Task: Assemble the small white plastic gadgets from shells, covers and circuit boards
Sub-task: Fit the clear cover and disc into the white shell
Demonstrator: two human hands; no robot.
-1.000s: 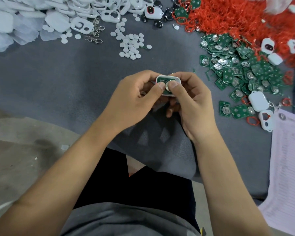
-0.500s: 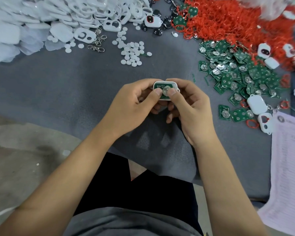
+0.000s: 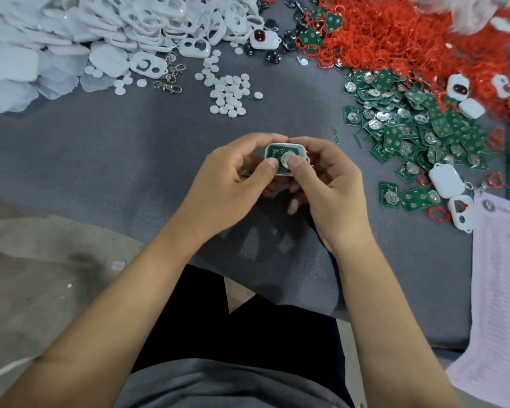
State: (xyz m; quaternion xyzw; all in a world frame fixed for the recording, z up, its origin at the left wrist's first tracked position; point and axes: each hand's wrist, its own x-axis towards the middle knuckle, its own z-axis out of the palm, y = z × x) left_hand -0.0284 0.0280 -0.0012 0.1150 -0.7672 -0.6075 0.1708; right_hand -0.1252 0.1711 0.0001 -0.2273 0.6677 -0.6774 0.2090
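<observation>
Above the grey table, both hands hold a small white shell (image 3: 277,148) with a green circuit board and a round silver battery seated in it. My left hand (image 3: 233,181) grips the shell's left side, thumb on the board. My right hand (image 3: 327,184) grips the right side, its thumb pressing on the battery. A heap of green circuit boards (image 3: 409,125) lies to the right. White shells and covers (image 3: 100,30) are piled at the back left.
Small white round discs (image 3: 227,92) and metal clasps (image 3: 168,81) lie behind my hands. A mass of red rings (image 3: 395,33) fills the back right. Assembled white gadgets (image 3: 442,179) sit at the right, beside a pale printed sheet (image 3: 501,290). The grey mat's edge (image 3: 159,231) runs below my wrists.
The shell and both hands sit lower in the view, as the piles do, so the camera moved. Both thumbs stay on the board and battery.
</observation>
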